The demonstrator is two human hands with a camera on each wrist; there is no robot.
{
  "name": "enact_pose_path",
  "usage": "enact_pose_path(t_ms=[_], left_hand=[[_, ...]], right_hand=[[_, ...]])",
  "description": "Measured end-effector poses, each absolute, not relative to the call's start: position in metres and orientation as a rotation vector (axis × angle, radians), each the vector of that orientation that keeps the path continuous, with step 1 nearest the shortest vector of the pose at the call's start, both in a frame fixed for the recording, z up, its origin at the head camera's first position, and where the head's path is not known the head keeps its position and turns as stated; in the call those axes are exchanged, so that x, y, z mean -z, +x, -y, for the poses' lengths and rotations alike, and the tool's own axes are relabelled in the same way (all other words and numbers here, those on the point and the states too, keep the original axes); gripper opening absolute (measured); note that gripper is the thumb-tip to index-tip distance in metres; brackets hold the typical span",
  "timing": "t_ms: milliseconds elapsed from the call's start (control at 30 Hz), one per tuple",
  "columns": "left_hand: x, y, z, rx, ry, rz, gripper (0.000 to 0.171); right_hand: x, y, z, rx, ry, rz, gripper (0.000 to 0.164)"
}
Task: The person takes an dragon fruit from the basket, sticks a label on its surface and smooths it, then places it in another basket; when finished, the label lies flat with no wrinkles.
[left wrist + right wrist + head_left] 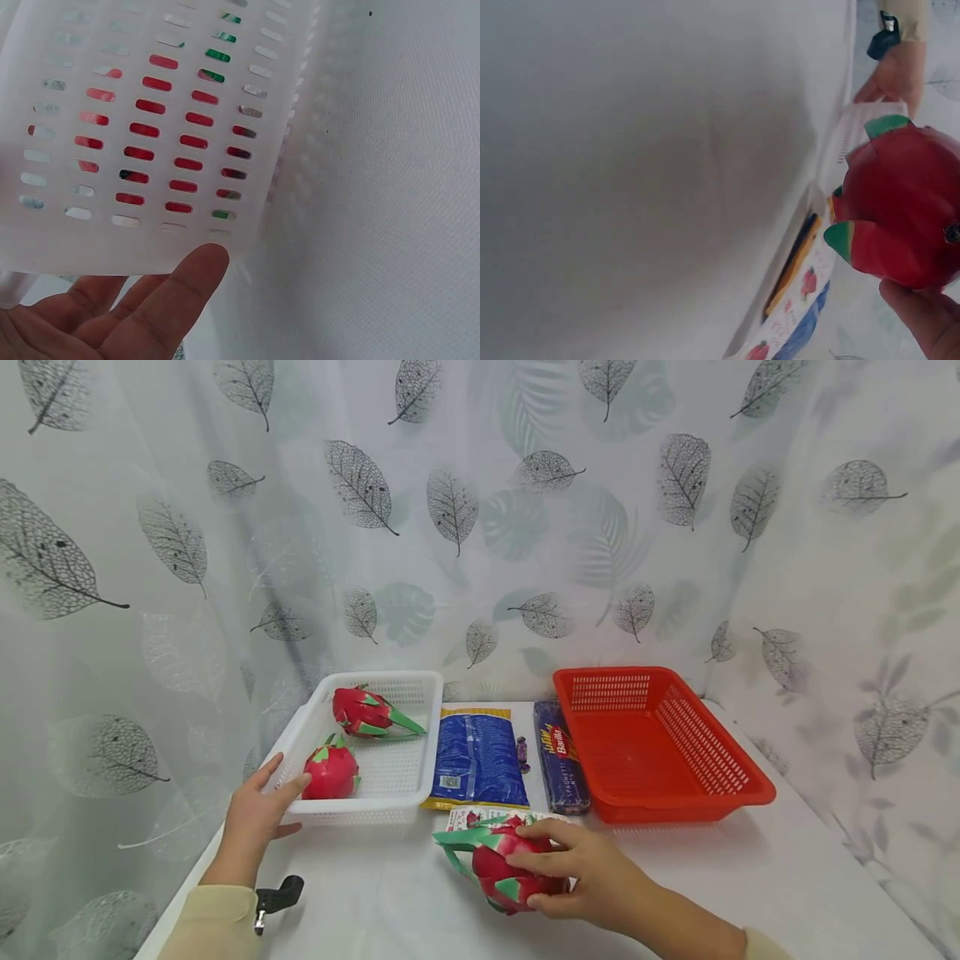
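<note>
The left hand point(255, 817) grips the front-left corner of the white perforated plastic basket point(367, 810), thumb against the outer wall. Two red, green-tipped dragon fruits point(330, 774) lie inside the basket. The blue plastic packet with yellow ends point(480, 760) lies just right of the basket. The third red dragon fruit with long green scales point(491, 867) is ahead of the basket's right end, held by the right hand point(585, 870). It probably handles as light and firm (the glossy skin may slip); grasp the rounded body, as the scales look thin and bendable. The dark-blue spaghetti pack point(562, 768) and red perforated plastic basket point(630, 760) sit farther right of the white basket.
</note>
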State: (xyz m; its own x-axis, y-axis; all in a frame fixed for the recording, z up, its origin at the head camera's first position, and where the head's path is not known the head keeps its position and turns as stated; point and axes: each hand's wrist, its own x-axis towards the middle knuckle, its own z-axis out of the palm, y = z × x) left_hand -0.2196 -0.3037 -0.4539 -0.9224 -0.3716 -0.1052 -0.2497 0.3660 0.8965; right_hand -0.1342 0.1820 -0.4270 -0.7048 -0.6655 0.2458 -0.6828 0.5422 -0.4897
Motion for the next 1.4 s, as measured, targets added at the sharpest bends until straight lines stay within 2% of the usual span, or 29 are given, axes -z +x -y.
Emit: enact_pose_path(t_ms=[333,600,767,1067,1267,1400], left_hand=[[0.455,-0.220,0.304,1.630,0.570,2.497,0.095],[0.455,-0.222,0.305,1.613,0.589,2.498,0.096],[0.455,-0.222,0.304,1.607,0.588,2.501,0.096],[0.453,-0.220,0.304,1.614,0.576,2.507,0.096],[0.454,-0.221,0.306,1.612,0.583,2.519,0.099],[0.454,-0.221,0.307,1.611,0.569,2.529,0.099]], right_hand=[[0.438,-0.144,-0.189,-0.766,1.347,2.816,0.046],[0.433,-0.152,-0.186,-0.813,1.311,2.992,0.059],[0.430,-0.151,-0.184,-0.813,1.324,3.028,0.061],[0.427,-0.149,-0.182,-0.732,1.390,3.020,0.042],[0.425,-0.147,-0.175,-0.489,1.512,2.931,0.045],[0.424,-0.150,-0.173,-0.480,1.526,2.882,0.046]])
